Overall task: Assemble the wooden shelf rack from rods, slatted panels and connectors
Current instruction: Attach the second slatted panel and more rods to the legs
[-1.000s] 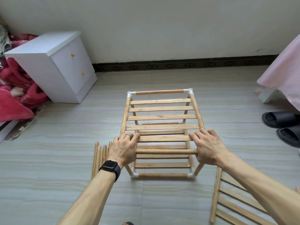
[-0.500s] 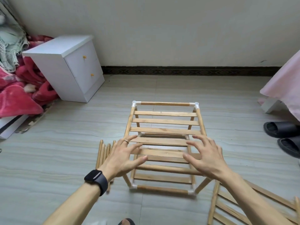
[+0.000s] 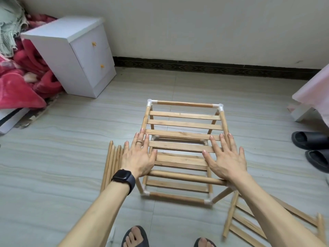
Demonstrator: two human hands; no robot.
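On the floor (image 3: 71, 157) the rack (image 3: 183, 134) stands directly ahead, long axis running away. A spare slatted panel (image 3: 238, 227) lies nearer the right grip (image 3: 227, 157), loose rods (image 3: 111, 163) beside the left grip (image 3: 138, 157) — both spread flat over the rack's top slats, grasping nothing.

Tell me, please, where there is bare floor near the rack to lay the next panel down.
Bare tiles lie between the far end of the rack and the skirting, and widely left of the loose rods, before the white cabinet. Crowded: the rods hug the rack's left side; the spare panel and black slippers fill the right.
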